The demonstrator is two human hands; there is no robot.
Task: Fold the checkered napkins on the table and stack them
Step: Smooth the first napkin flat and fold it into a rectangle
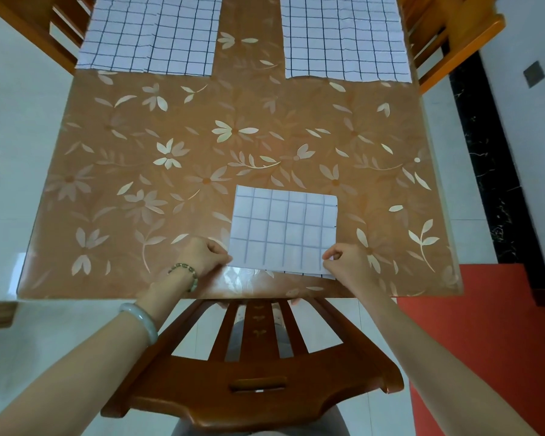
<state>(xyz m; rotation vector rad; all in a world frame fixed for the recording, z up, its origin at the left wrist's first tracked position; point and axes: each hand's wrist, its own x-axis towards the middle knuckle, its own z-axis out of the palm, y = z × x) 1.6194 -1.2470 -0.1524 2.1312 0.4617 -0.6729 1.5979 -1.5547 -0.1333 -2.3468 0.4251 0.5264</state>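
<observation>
A half-folded checkered napkin [283,228] lies flat on the flowered table [170,190], pale side up. It is slightly wider than it is deep, and its near edge runs left to right. I pinch that edge at both ends. My left hand [202,254], fingers curled, holds the near left corner, and my right hand [343,261] holds the near right corner between thumb and forefinger. Both hands are equally close, so the cloth lies straight ahead of my grip. A lower layer peeks out just nearer than the edge on the right, so I judge the layers need squaring. Well beyond this napkin, two unfolded napkins lie spread, one to the far left [148,33] and one to the far right [343,36]. A wooden chair [252,388] stands nearer to me than the napkin.
</observation>
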